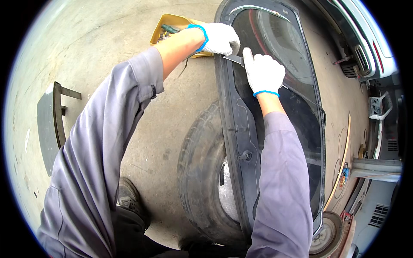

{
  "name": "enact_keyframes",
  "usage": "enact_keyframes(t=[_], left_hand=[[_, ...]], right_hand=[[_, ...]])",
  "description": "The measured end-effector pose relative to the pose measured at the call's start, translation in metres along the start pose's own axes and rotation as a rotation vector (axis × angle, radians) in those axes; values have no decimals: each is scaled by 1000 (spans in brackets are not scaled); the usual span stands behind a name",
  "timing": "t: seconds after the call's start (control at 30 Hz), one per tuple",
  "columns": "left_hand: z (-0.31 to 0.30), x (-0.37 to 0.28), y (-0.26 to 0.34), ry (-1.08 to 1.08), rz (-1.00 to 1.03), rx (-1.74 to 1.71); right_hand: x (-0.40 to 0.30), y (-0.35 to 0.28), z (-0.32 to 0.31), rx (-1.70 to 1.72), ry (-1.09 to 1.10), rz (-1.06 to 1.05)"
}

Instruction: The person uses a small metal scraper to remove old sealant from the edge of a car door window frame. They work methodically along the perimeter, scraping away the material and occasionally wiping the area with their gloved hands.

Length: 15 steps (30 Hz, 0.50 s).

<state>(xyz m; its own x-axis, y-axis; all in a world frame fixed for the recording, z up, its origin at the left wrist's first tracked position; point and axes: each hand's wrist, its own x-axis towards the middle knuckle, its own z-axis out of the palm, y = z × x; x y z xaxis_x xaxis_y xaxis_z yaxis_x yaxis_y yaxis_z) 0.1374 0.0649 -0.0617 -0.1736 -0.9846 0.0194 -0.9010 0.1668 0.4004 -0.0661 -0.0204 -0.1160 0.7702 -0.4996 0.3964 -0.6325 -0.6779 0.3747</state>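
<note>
A framed vehicle window (284, 113) stands before me, its dark glass set in a black surround. In my right hand (265, 73) is a flat-bladed hand tool (233, 58), with the thumb stretched along it. The blade lies across the window's near edge; most of the handle is hidden in the glove. Just above the blade, my left hand (222, 39) is curled at the same edge. Its fingertips are turned away, so whether they pinch anything cannot be told. Both hands wear white knit gloves with blue cuffs.
A worn tire (196, 174) lies under and beside the window. Beyond my left wrist sits a yellow container (176, 21) with tools inside. A curved dark panel (48, 129) is on the concrete floor at left. At right are a white vehicle (371, 35) and a small wheel (326, 233).
</note>
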Motion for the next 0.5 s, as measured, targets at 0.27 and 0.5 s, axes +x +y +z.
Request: enact_keyframes(t=[0.27,0.5], left_hand=[[-9,4,-6,-4,2,-20],[-5,4,-13,35,9,-13]], right_hand=[[8,-10,-4,30,15,87],[18,-12,-2,-45,156,100]])
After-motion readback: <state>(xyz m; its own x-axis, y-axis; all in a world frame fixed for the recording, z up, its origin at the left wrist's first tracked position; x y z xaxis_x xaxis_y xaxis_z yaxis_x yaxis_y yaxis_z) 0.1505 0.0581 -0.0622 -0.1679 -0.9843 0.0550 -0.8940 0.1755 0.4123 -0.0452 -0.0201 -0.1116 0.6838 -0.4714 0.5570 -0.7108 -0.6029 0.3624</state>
